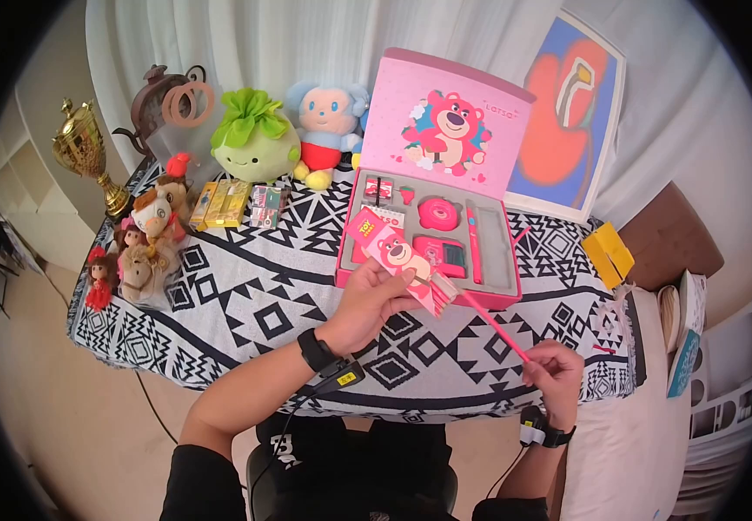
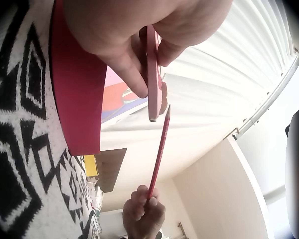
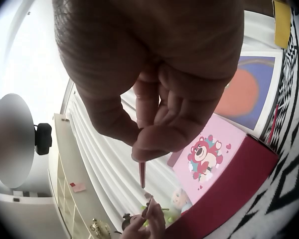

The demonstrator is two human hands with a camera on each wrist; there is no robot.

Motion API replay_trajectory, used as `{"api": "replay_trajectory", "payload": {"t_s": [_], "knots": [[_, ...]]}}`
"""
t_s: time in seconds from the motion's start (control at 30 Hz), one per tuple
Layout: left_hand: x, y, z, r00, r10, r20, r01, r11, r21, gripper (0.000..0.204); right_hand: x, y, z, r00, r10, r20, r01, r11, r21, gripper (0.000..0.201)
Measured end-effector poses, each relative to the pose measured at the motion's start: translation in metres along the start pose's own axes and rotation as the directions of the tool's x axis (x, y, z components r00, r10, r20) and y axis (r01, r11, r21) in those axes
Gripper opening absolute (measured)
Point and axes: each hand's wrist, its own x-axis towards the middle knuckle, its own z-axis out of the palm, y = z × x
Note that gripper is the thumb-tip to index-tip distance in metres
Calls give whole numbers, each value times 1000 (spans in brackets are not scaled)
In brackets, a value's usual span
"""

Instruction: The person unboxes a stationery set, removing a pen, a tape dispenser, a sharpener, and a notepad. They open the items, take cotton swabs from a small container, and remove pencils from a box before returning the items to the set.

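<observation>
My left hand grips a slim pink pencil box with a bear print, holding it tilted over the front of a gift box. Several pencil ends show at its lower right opening. Between fingertips and thumb, my right hand pinches a pink pencil near one end. The pencil's sharpened tip points at the pencil box's open end; in the left wrist view a small gap separates the pencil from the box. Behind stands the open pink gift box, its grey tray holding pink stationery pieces.
Left of the gift box sit a green plush, a blue-headed plush and small boxes. Further left are dolls and a gold trophy. A framed picture leans behind; a yellow card lies right.
</observation>
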Motion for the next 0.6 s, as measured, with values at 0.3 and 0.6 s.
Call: {"api": "replay_trajectory", "payload": {"t_s": [0.3, 0.6], "knots": [[1, 0, 0, 999, 30, -14, -30, 1000, 0, 27, -2, 5, 14, 998, -6, -68, 3, 999, -50, 10], [-2, -4, 3, 1000, -16, -19, 18, 994, 106, 25, 23, 0, 66, 981, -191, 35, 190, 910, -368, 17]]}}
